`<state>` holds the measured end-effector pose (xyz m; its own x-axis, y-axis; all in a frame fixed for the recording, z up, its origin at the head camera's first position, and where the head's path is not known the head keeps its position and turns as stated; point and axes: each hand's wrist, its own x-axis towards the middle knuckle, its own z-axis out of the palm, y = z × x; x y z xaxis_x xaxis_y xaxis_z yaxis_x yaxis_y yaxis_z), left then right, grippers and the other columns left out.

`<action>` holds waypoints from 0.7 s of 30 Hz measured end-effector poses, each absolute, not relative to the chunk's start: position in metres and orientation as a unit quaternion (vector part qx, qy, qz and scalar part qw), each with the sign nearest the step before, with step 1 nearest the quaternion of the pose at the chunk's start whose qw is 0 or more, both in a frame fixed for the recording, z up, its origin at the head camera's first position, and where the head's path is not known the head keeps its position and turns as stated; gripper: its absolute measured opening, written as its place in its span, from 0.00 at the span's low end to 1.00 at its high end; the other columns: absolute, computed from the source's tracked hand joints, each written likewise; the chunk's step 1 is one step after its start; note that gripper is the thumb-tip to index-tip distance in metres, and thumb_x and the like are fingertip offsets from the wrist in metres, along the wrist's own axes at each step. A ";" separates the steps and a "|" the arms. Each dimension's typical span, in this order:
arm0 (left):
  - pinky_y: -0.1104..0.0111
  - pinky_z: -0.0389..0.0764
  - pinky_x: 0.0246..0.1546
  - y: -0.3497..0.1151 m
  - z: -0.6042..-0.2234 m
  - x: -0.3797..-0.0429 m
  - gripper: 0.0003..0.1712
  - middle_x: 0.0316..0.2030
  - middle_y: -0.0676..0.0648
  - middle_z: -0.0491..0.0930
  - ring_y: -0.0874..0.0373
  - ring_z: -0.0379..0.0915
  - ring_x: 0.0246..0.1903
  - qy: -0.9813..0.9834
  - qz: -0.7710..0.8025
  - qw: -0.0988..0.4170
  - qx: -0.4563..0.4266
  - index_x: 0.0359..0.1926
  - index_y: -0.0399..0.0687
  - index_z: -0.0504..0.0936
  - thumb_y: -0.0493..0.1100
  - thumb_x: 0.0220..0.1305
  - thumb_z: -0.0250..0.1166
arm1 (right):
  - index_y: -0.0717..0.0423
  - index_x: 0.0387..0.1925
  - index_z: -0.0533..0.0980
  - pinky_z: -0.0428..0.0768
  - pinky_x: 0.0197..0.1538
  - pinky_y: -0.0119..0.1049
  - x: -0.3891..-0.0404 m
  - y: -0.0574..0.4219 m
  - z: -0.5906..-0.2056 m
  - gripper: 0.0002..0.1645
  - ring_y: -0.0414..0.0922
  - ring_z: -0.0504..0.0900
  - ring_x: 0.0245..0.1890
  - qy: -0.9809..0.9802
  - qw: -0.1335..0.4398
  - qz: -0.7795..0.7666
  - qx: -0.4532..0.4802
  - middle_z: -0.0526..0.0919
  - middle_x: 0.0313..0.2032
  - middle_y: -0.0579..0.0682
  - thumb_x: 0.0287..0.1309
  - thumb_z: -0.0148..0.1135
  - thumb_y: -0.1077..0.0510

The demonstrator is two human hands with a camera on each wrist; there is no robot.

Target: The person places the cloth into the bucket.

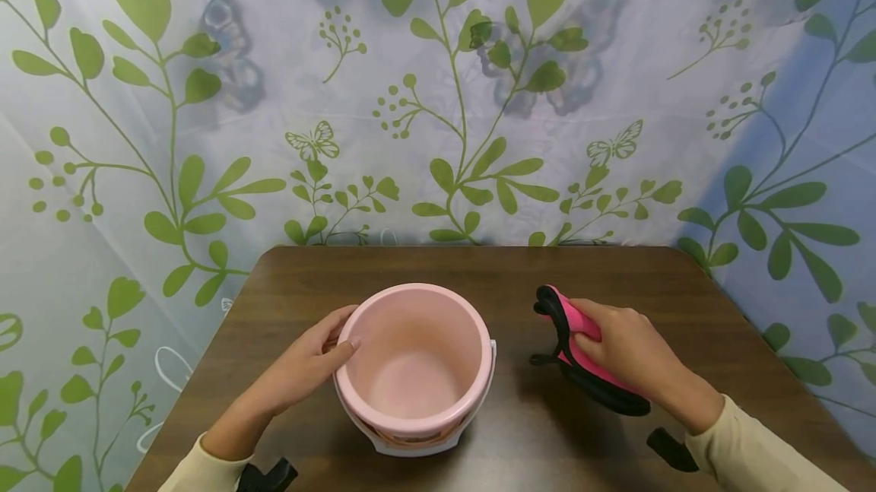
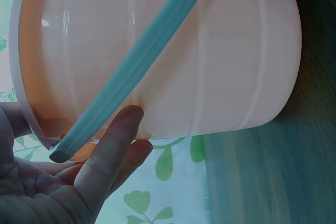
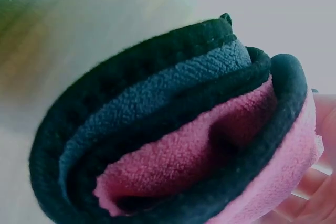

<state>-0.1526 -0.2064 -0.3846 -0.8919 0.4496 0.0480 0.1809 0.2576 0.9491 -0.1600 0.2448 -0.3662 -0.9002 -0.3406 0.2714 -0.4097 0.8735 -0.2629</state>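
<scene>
Your left hand (image 1: 308, 361) grips the rim (image 1: 411, 425) of the pink bucket (image 1: 417, 325), upright on the table (image 1: 582, 271). Your right hand (image 1: 630, 341) holds a folded pink cloth (image 1: 594, 372) with black edging, to the bucket's right. Only your left wrist view shows two fingertips (image 2: 128, 119) at the bucket's outside, near the slanting handle (image 2: 134, 69); only your right wrist view shows the cloth's bluish layer (image 3: 152, 88).
</scene>
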 end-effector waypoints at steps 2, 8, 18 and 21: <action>0.64 0.84 0.43 -0.207 -0.385 -0.153 0.33 0.65 0.27 0.67 0.34 0.76 0.54 0.783 0.577 0.118 0.201 0.75 0.32 0.55 0.40 0.78 0.55 | 0.62 0.60 0.78 0.64 0.22 0.35 -0.161 0.244 -0.361 0.30 0.39 0.61 0.17 -0.960 0.113 0.161 0.197 0.67 0.18 0.40 0.56 0.73 0.62; 0.63 0.84 0.44 -0.209 -0.385 -0.152 0.33 0.65 0.27 0.68 0.35 0.77 0.53 0.784 0.575 0.115 0.202 0.74 0.31 0.55 0.41 0.77 0.56 | 0.61 0.58 0.79 0.66 0.24 0.35 -0.164 0.237 -0.352 0.27 0.38 0.63 0.18 -0.950 0.145 0.167 0.218 0.72 0.20 0.39 0.55 0.74 0.62; 0.61 0.84 0.43 -0.209 -0.383 -0.150 0.34 0.65 0.27 0.68 0.38 0.79 0.51 0.774 0.586 0.118 0.209 0.75 0.30 0.54 0.41 0.78 0.56 | 0.61 0.57 0.79 0.67 0.26 0.37 -0.167 0.223 -0.332 0.26 0.39 0.67 0.20 -0.946 0.153 0.166 0.232 0.76 0.23 0.41 0.56 0.73 0.62; 0.61 0.85 0.42 -0.208 -0.383 -0.150 0.34 0.65 0.26 0.67 0.35 0.78 0.51 0.773 0.588 0.119 0.204 0.75 0.31 0.54 0.40 0.78 0.56 | 0.60 0.56 0.80 0.67 0.26 0.38 -0.168 0.218 -0.324 0.25 0.40 0.67 0.19 -0.946 0.156 0.163 0.233 0.74 0.21 0.41 0.56 0.74 0.62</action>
